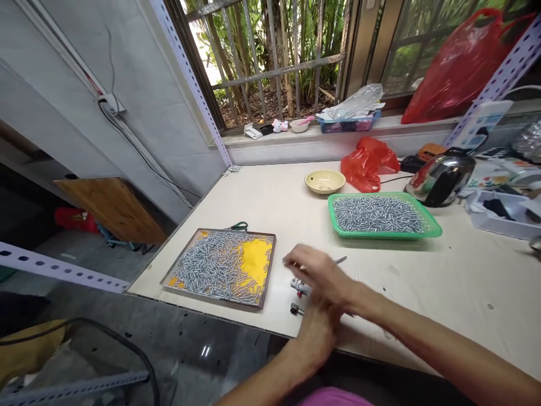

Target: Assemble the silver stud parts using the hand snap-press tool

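My right hand (316, 270) is smeared by motion above the table, its fingers bent toward the left. It crosses over my left hand (318, 330), whose fingers are hidden behind it. Whether either one holds anything cannot be made out. Beside them on the table lies a grey metal tool (299, 285) with a red spot, partly covered by the hands. Nearer the front edge is a small black-ended metal piece (296, 309). To the left, a shallow tray (274, 265) with a yellow bottom (255, 260) holds many small silver threaded metal pieces (207, 265).
A green plastic basket (338, 232) full of similar silver pieces stands behind on the right. Farther back are a cream bowl (324, 180), a red plastic bag (368, 163) and a metal kettle (443, 176). Green-handled scissors (239, 226) lie behind the tray. A white bin (502, 223) sits far right.
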Action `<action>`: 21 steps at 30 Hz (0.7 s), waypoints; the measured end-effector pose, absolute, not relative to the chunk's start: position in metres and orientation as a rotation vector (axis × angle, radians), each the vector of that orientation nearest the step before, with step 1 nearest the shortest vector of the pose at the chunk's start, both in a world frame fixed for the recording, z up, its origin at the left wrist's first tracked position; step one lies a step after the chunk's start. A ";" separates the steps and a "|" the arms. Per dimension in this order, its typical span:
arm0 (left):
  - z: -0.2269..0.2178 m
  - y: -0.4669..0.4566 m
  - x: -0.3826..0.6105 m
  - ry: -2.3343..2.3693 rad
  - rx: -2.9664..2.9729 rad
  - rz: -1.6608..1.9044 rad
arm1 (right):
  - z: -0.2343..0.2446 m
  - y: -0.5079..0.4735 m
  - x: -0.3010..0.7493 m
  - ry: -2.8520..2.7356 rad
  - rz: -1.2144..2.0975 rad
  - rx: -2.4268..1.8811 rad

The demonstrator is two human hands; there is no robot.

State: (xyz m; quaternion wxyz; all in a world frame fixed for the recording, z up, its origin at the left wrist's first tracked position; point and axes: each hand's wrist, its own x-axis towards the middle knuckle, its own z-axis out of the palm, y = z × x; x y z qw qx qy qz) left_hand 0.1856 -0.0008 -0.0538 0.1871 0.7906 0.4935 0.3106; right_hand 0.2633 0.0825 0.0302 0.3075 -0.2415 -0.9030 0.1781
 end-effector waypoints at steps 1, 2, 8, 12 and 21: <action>-0.045 0.002 0.174 1.434 2.256 0.888 | 0.040 0.091 0.276 -2.248 0.413 -0.687; -0.036 0.006 0.159 1.535 2.294 0.897 | 0.048 0.101 0.290 -2.147 0.333 -0.744; -0.009 0.042 0.064 2.332 2.135 0.416 | 0.043 0.169 0.386 -2.153 -0.138 -1.261; -0.019 0.052 0.046 2.218 2.118 0.154 | 0.020 0.158 0.397 -2.278 -0.247 -1.462; -0.025 0.070 0.049 2.195 2.166 0.018 | -0.031 0.030 0.318 -2.619 0.461 -1.263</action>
